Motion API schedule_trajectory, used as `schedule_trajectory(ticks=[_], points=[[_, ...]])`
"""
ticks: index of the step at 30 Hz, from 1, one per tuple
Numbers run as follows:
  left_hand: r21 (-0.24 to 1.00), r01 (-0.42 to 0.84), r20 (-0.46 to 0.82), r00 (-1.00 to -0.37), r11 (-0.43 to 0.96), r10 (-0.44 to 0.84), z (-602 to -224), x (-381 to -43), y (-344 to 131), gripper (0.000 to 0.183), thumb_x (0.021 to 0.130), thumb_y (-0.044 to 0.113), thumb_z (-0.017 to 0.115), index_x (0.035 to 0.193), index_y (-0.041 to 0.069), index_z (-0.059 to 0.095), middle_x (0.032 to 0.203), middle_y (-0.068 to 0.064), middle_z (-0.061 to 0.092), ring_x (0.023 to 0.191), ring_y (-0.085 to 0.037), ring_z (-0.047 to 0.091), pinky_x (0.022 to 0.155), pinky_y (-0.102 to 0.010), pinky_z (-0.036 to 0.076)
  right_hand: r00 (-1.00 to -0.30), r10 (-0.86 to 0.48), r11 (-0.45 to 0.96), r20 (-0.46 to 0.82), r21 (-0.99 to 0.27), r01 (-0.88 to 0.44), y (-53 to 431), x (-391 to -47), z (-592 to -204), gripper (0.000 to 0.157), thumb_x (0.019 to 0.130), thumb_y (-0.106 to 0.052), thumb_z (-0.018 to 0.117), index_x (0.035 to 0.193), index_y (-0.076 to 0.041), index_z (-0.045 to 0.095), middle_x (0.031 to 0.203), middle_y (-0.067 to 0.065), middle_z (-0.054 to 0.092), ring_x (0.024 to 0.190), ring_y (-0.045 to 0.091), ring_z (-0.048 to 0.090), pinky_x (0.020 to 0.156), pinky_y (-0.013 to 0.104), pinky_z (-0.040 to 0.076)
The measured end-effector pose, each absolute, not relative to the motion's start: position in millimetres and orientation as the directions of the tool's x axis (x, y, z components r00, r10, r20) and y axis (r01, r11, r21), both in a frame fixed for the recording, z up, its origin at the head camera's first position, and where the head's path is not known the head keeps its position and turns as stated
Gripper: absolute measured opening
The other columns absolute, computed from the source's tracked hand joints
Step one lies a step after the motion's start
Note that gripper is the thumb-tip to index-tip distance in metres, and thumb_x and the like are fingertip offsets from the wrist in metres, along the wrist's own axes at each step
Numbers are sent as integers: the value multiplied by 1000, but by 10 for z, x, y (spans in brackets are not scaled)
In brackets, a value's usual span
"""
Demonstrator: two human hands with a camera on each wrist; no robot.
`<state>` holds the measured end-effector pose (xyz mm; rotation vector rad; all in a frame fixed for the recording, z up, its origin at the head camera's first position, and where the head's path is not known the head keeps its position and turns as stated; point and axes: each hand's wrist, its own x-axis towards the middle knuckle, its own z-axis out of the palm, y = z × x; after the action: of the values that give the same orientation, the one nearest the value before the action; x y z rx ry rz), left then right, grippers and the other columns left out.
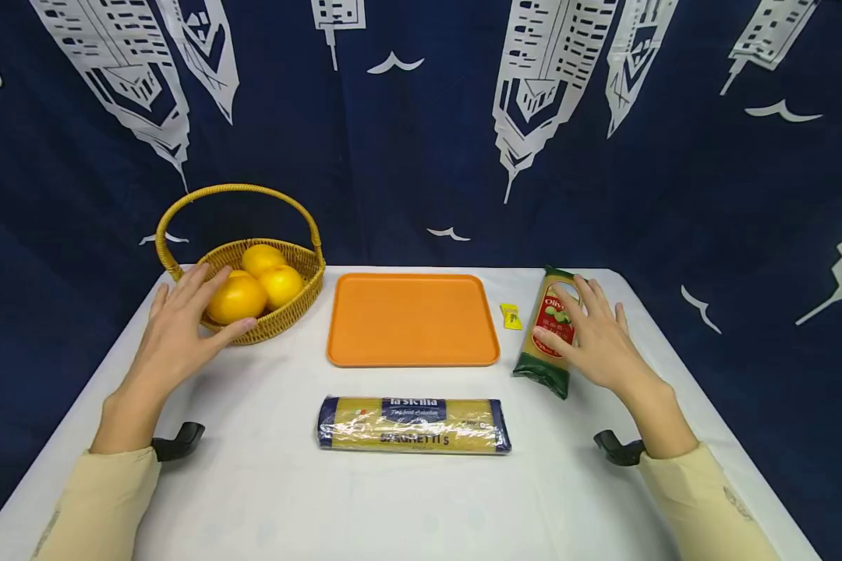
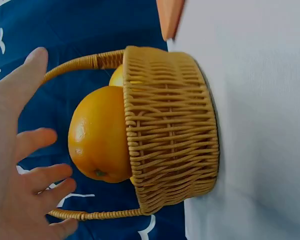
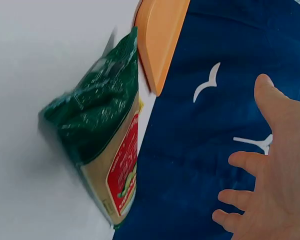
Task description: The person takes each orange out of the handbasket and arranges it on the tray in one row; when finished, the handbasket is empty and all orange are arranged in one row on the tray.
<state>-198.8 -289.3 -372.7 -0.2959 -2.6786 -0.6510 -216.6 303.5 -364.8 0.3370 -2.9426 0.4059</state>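
Observation:
My left hand [image 1: 182,331] is over the near left side of a wicker basket [image 1: 291,312], fingers spread and holding nothing. Inside the basket are several oranges [image 2: 101,135]; in the left wrist view the fingers stand apart from the nearest one. On the right, my right hand [image 1: 599,339] hovers with spread fingers above a green and gold bag [image 1: 543,366] with a red label. The right wrist view has the bag [image 3: 97,110] lying on the table, apart from the fingers, and the right palm [image 3: 285,165] holds nothing.
An orange tray [image 1: 414,319] lies at the middle back of the white table [image 1: 421,506]. A small yellow packet [image 1: 511,316] sits between tray and bag. In front of the tray is a spaghetti pack [image 1: 414,425]. A dark blue printed curtain [image 1: 407,156] hangs behind.

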Motion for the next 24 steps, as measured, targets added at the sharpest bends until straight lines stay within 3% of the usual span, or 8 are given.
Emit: schedule_trajectory(ticks=[8,13,18,19,20,24], points=[[513,259,585,-803,818,-112,-3816,-1998,-2915,73,90,44,82,150,9,59,154,-18,56,151,-37,39,129,-63,26,-963,-238,923,125,-278,-265,2876,-2239,-3624,91,101,-65,58,170,-16,24,176,23,8,162,48,4,122,85,3],[547,321,643,-753,773,-142,-3984,-2095,-2920,68,85,37,87,142,6,66,149,-17,61,149,-35,43,125,-63,33,-951,-252,918,181,-265,-294,2846,-2261,-3566,92,101,-58,62,171,-16,19,176,22,3,159,53,11,122,85,7],[525,376,692,-711,764,-126,-4169,-2153,-2951,67,83,33,89,138,1,68,146,-20,62,143,-38,44,124,-54,36,-940,-283,905,189,-274,-327,2721,-2288,-3520,90,102,-55,63,170,-15,20,176,25,3,156,58,16,122,85,11],[518,383,698,-707,765,-119,-4199,-2162,-2958,69,82,33,89,138,-1,68,147,-20,62,142,-39,44,124,-53,36,-941,-289,899,176,-289,-330,2679,-2290,-3512,91,102,-55,63,171,-15,19,176,24,3,156,58,17,122,84,13],[515,380,696,-708,769,-116,-4225,-2166,-2965,71,82,35,89,139,-1,67,148,-20,60,141,-39,44,123,-53,37,-942,-294,894,160,-302,-330,2630,-2291,-3500,92,102,-55,63,171,-15,17,176,23,2,153,56,27,122,83,18],[534,329,663,-734,779,-145,-4300,-2144,-3006,81,80,39,91,144,-2,62,151,-19,54,140,-39,41,118,-55,38,-940,-324,856,107,-389,-340,2389,-2311,-3443,96,102,-51,65,171,-14,11,177,19,0,154,52,31,121,79,29]])
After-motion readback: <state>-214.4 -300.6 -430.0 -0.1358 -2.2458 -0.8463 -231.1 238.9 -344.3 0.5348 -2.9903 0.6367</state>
